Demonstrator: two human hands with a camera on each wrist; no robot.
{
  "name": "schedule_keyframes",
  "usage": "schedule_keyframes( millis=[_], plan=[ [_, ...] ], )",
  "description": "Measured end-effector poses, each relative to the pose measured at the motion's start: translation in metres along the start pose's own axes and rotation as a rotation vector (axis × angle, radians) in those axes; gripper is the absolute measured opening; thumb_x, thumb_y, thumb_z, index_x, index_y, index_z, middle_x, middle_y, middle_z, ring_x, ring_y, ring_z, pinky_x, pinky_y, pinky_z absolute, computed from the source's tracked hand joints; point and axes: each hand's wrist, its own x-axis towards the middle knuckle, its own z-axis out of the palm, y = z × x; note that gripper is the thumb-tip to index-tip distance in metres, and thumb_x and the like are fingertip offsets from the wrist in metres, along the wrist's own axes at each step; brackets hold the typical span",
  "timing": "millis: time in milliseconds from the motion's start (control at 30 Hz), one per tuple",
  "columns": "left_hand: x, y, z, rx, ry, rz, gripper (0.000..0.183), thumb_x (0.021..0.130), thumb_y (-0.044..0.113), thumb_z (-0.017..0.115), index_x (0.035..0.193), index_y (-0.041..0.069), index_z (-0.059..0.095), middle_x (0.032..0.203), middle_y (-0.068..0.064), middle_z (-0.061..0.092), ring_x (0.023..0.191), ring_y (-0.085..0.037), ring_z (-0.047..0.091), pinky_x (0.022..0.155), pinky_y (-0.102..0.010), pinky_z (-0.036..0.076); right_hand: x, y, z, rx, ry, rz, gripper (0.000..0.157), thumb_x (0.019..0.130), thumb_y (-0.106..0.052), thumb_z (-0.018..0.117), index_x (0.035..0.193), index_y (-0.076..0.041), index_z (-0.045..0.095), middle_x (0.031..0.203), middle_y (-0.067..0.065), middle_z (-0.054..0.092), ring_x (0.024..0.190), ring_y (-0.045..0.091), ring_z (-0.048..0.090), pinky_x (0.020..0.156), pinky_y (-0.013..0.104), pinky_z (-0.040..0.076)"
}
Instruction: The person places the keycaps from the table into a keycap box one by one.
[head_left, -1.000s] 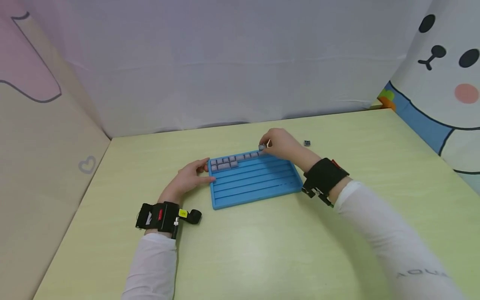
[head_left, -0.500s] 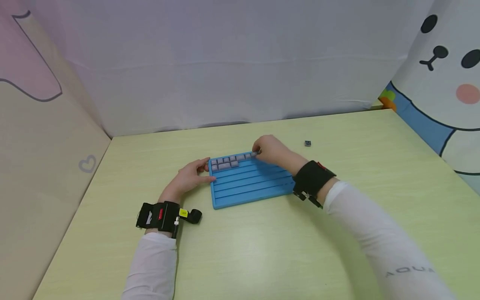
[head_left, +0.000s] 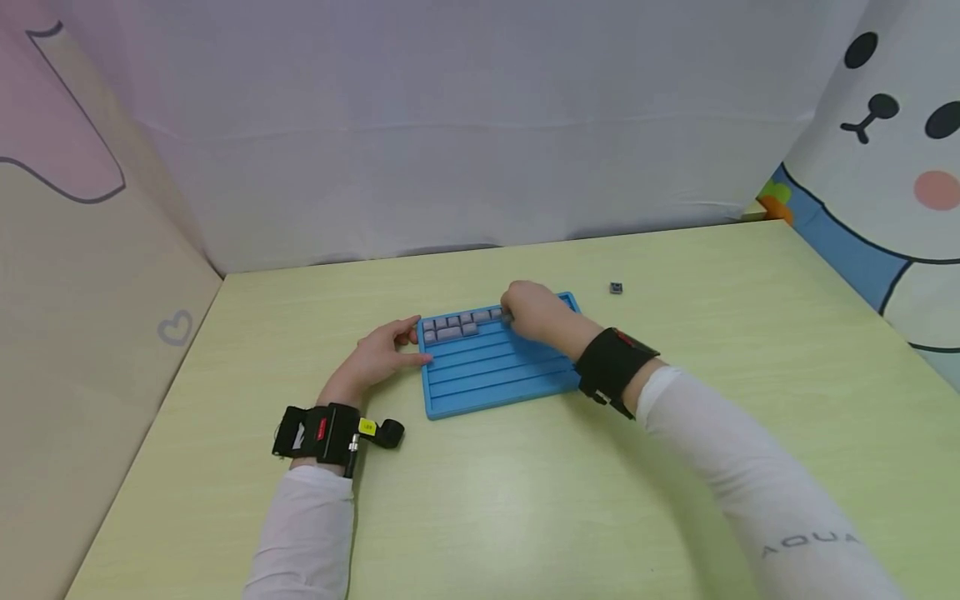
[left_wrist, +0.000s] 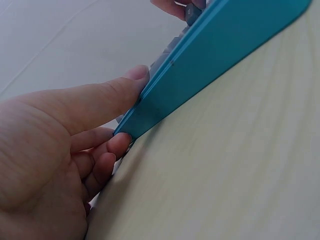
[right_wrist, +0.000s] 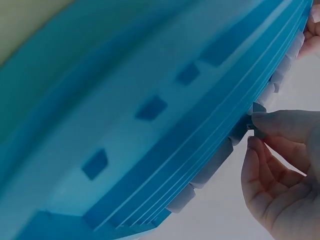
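A blue ridged keycap tray [head_left: 495, 379] lies at a slant on the table, with grey keycaps [head_left: 448, 332] in its two back rows at the left. My left hand [head_left: 372, 354] grips the tray's left end, thumb at the rim and fingers around the back corner, as the left wrist view shows. Over the back row, my right hand [head_left: 542, 315] pinches a dark grey keycap [right_wrist: 259, 129] between thumb and finger. That keycap sits at the line of caps along the back row; the left wrist view shows its dark side [left_wrist: 191, 15]. The right hand covers part of the back row.
A small dark keycap [head_left: 616, 288] lies on the pale wooden table [head_left: 480, 500] beyond the tray's back right. A white cloth [head_left: 465, 167] hangs behind the table. Printed panels stand at the left and right sides.
My right hand has moved left and nearer along the tray's back row, bringing the keycap from the back rim down to the row. The left hand has stayed in place.
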Motion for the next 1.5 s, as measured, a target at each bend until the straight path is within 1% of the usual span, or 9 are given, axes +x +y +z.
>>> schedule_keyframes(
  millis=[33,233,367,567,633,800,1033,1200,1500],
  plan=[
    [-0.0003,0.0000,0.0000,0.001,-0.001,0.001,0.075,0.085,0.020,0.071,0.147,0.004,0.032,0.113,-0.010,0.047,0.108,-0.026,0.040,0.092,-0.037,0.034,-0.0001,-0.0004,0.0004,-0.004,-0.003,0.000,0.017,0.092,0.001,0.052,0.094,0.002,0.069,0.095,0.015,0.064,0.079,0.022,0.046,0.078,0.035,0.045],
    [-0.0007,0.0002,0.0000,0.012,-0.003,0.009,0.076,0.085,0.021,0.071,0.147,0.003,0.031,0.113,-0.010,0.047,0.108,-0.026,0.040,0.091,-0.037,0.034,-0.0006,-0.0007,0.0021,-0.019,-0.011,-0.005,0.016,0.091,0.001,0.054,0.094,0.001,0.069,0.099,0.015,0.066,0.083,0.022,0.054,0.083,0.036,0.049],
    [0.0000,0.0000,-0.0007,0.016,-0.007,0.017,0.077,0.086,0.023,0.071,0.148,0.004,0.030,0.113,-0.009,0.047,0.107,-0.026,0.040,0.091,-0.037,0.033,-0.0012,0.0000,0.0023,-0.010,0.000,-0.012,0.017,0.091,0.002,0.053,0.095,0.001,0.070,0.099,0.015,0.066,0.084,0.022,0.055,0.083,0.036,0.049],
    [0.0000,0.0012,-0.0009,0.009,-0.009,0.012,0.077,0.086,0.024,0.071,0.148,0.004,0.030,0.112,-0.009,0.047,0.108,-0.025,0.039,0.090,-0.037,0.033,-0.0028,0.0011,0.0032,0.004,0.015,-0.018,0.019,0.090,0.003,0.052,0.098,0.002,0.070,0.100,0.016,0.066,0.084,0.022,0.054,0.081,0.036,0.049],
    [-0.0001,0.0012,-0.0009,0.009,-0.009,0.011,0.077,0.085,0.024,0.071,0.148,0.004,0.030,0.112,-0.009,0.046,0.108,-0.025,0.039,0.090,-0.037,0.033,-0.0033,0.0012,0.0041,0.009,0.017,-0.015,0.019,0.091,0.003,0.053,0.100,0.003,0.069,0.101,0.016,0.066,0.086,0.023,0.056,0.082,0.036,0.049],
    [0.0002,-0.0002,-0.0007,0.008,-0.007,0.012,0.077,0.085,0.023,0.071,0.147,0.004,0.031,0.111,-0.009,0.046,0.107,-0.025,0.039,0.089,-0.036,0.033,-0.0047,0.0015,0.0059,0.015,0.024,-0.006,0.022,0.091,0.001,0.054,0.107,0.004,0.069,0.107,0.018,0.064,0.099,0.027,0.060,0.088,0.038,0.050],
    [0.0004,-0.0013,-0.0006,0.011,-0.003,0.005,0.076,0.085,0.024,0.071,0.147,0.004,0.031,0.112,-0.009,0.046,0.108,-0.026,0.040,0.091,-0.037,0.034,-0.0074,0.0019,0.0055,0.015,0.033,-0.021,0.024,0.090,0.001,0.054,0.109,0.003,0.068,0.109,0.017,0.066,0.105,0.030,0.061,0.090,0.039,0.049],
    [0.0012,-0.0036,-0.0002,0.010,0.002,0.000,0.076,0.086,0.023,0.071,0.148,0.005,0.031,0.112,-0.009,0.046,0.108,-0.026,0.040,0.090,-0.038,0.033,-0.0087,0.0017,0.0059,0.034,0.030,0.004,0.026,0.090,0.000,0.053,0.111,0.001,0.068,0.111,0.015,0.068,0.104,0.029,0.063,0.088,0.039,0.050],
    [0.0024,-0.0036,-0.0001,0.009,-0.007,0.007,0.077,0.085,0.026,0.072,0.147,0.005,0.032,0.113,-0.009,0.047,0.109,-0.026,0.040,0.091,-0.037,0.034,-0.0067,-0.0019,0.0079,0.013,0.023,0.028,0.025,0.091,-0.003,0.054,0.112,-0.002,0.068,0.112,0.012,0.068,0.104,0.028,0.064,0.087,0.038,0.051]
  ],
)
